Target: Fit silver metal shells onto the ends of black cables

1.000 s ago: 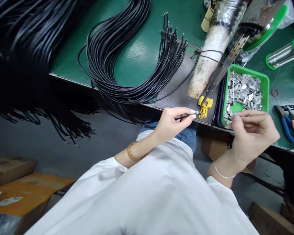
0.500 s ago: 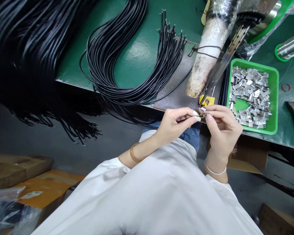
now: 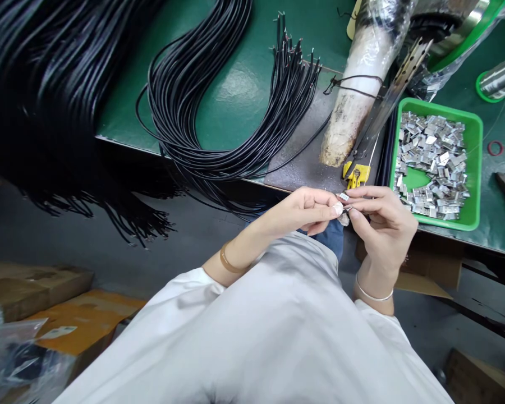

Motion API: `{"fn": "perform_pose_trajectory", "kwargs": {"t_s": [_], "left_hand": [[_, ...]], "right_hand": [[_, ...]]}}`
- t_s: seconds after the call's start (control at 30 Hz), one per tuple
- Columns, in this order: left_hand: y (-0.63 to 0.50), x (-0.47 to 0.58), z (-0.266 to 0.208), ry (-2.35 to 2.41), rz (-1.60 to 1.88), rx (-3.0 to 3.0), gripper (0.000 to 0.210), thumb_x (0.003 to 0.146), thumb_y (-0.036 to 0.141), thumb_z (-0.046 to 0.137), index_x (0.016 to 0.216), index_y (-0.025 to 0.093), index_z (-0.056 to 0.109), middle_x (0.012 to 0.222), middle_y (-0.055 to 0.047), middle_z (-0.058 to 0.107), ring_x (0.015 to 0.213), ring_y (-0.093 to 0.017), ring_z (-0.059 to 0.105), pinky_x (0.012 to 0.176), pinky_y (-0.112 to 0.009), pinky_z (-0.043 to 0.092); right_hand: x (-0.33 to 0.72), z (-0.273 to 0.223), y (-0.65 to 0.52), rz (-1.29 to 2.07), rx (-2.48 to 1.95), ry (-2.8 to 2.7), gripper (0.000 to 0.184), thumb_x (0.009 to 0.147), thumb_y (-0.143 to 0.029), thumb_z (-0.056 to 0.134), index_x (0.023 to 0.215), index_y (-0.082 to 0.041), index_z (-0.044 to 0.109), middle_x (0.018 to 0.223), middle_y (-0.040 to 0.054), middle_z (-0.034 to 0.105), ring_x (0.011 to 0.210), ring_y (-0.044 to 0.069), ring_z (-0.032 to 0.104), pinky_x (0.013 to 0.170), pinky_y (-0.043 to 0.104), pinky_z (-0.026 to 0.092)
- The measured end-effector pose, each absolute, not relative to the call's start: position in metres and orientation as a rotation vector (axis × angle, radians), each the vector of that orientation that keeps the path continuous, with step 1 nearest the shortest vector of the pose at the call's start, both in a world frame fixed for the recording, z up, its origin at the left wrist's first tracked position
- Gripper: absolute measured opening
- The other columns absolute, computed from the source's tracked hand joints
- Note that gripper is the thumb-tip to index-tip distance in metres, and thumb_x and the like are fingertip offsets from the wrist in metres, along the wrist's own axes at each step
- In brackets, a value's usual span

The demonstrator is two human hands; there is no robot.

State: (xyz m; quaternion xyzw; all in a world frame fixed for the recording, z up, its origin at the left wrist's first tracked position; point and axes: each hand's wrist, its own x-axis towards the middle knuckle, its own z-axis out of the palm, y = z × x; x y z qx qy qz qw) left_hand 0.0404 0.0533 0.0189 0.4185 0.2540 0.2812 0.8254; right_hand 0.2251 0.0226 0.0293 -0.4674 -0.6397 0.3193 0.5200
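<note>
The left hand (image 3: pixel 305 210) has thumb and forefinger pinched together on a mostly hidden black wire end (image 3: pixel 347 209). The right hand (image 3: pixel 381 221), fingers nearly closed, holds a small silver connector (image 3: pixel 344 196) at its fingertips, just beside the left's.

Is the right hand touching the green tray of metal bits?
Cannot tell: in the head view, the right hand overlaps the near-left corner of the green tray, hiding any contact or gap there.

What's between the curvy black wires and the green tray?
In the head view, a white tube, metal bar and yellow piece show between wires and tray.
</note>
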Motion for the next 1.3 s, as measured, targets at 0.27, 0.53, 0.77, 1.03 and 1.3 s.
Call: {"fn": "perform_pose_trajectory", "kwargs": {"t_s": [0.27,0.53,0.77,1.03,1.3], "left_hand": [[0.055,0.036,0.014,0.595,0.688,1.029,0.033,0.071,0.040,0.088,0.085,0.011,0.080,0.059,-0.001,0.064,0.052,-0.008,0.054,0.050,-0.020,0.044],[0.054,0.050,0.014,0.780,1.019,0.908,0.024,0.074,0.034,0.085,0.087,0.015,0.083,0.085,-0.007,0.079,0.074,-0.012,0.069,0.073,-0.024,0.057],[0.056,0.056,0.021,0.873,1.103,0.995,0.008,0.073,0.019,0.076,0.072,0.012,0.073,0.065,0.001,0.067,0.059,-0.006,0.055,0.060,-0.018,0.045],[0.057,0.056,0.022,0.780,1.100,0.912,0.014,0.077,0.026,0.076,0.073,0.014,0.069,0.066,0.002,0.064,0.057,-0.005,0.052,0.061,-0.019,0.046],[0.062,0.058,0.019,0.794,1.080,0.859,0.026,0.070,0.037,0.085,0.070,0.014,0.072,0.062,0.002,0.063,0.059,-0.006,0.057,0.066,-0.021,0.053]], "right_hand": [[0.231,0.015,0.024,1.146,-1.041,-1.470,0.002,0.086,-0.026,0.074,0.086,-0.024,0.074,0.111,0.0031,0.071,0.091,0.016,0.076,0.082,0.033,0.066],[0.216,0.033,0.019,0.367,-1.313,-1.415,0.012,0.096,-0.023,0.060,0.099,-0.024,0.071,0.104,0.0047,0.075,0.101,0.021,0.073,0.085,0.042,0.065],[0.208,0.027,0.012,-0.021,-1.131,-1.667,0.020,0.081,-0.013,0.075,0.095,-0.027,0.070,0.100,0.0001,0.079,0.086,0.019,0.077,0.074,0.033,0.065],[0.209,0.017,0.021,0.333,-1.170,-1.485,0.010,0.087,-0.016,0.068,0.093,-0.024,0.066,0.098,0.0034,0.078,0.090,0.020,0.076,0.078,0.038,0.064],[0.210,0.015,0.023,0.094,-1.148,-1.667,0.019,0.082,-0.009,0.073,0.090,-0.025,0.066,0.103,0.0009,0.079,0.089,0.019,0.077,0.077,0.034,0.064]]}}
